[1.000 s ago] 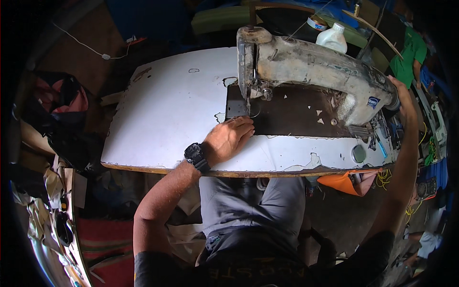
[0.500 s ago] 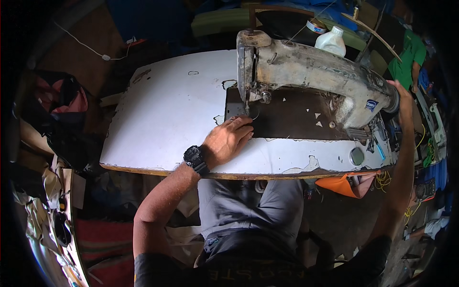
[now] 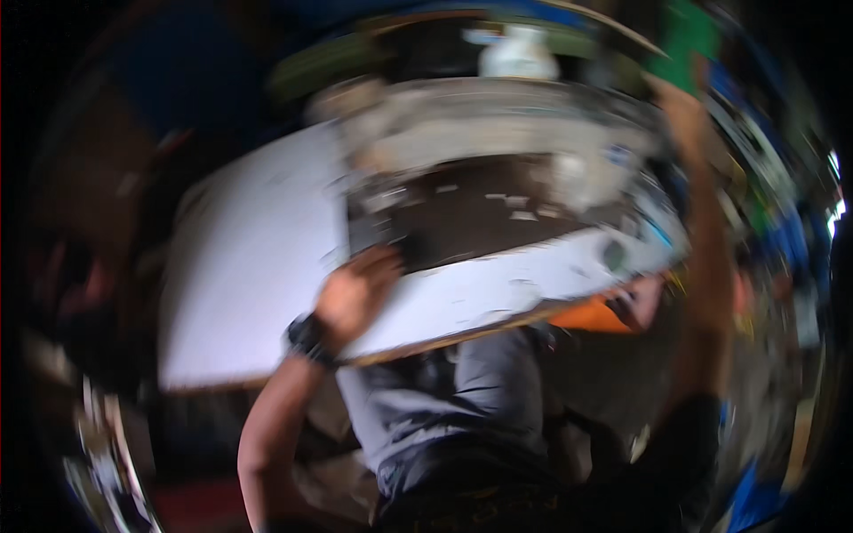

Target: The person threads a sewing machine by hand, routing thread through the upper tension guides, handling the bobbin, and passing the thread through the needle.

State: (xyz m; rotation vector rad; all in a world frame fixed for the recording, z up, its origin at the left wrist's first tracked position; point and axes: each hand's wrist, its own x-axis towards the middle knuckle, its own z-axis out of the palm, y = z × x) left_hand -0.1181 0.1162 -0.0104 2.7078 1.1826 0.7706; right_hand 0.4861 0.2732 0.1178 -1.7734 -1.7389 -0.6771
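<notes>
Motion blurs the whole picture. An old, worn grey sewing machine (image 3: pixel 498 120) stands on a white tabletop (image 3: pixel 253 258) with chipped edges. My left hand (image 3: pixel 360 289), below a dark wristwatch (image 3: pixel 308 338), is at the front edge of the machine's dark bed (image 3: pixel 462 209), near the needle area. Its fingers are smeared, and whether they hold anything does not show. At the machine's right end, by the handwheel, is my right hand (image 3: pixel 682 115); its fingers are too blurred to read.
Behind the machine stands a white jug (image 3: pixel 520 53). Small pale chips (image 3: pixel 520 209) lie on the bed. An orange pouch (image 3: pixel 591 315) hangs under the table's front right edge. A round greenish object (image 3: pixel 615 256) and a blue tool (image 3: pixel 657 233) lie at the right.
The whole view has swung, so machine, table and both hands appear farther left and tilted. My left hand sits slightly farther from the needle; my right hand stays at the machine's right end.
</notes>
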